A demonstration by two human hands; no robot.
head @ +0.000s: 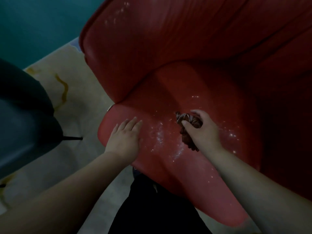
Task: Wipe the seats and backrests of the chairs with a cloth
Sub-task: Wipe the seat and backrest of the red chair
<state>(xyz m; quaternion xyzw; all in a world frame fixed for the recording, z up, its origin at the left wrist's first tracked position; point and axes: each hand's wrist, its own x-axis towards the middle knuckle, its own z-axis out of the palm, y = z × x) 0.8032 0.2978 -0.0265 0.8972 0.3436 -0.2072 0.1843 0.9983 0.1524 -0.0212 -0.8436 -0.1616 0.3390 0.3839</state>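
Observation:
A red plastic chair fills the head view; its seat (170, 166) lies below me and its ribbed backrest (168, 44) rises beyond it. White specks and powdery marks dot the middle of the seat. My right hand (200, 130) grips a crumpled brown cloth (186, 130) and holds it down on the seat near the centre. My left hand (125, 137) rests flat on the seat's left front part, fingers straight and together.
A dark grey chair (23, 119) stands close on the left, with a thin black leg (70, 138) sticking out. The floor (81, 107) is pale with yellowish veins. A teal wall (33, 22) is at the top left. Dark trousers (152, 208) show below the seat.

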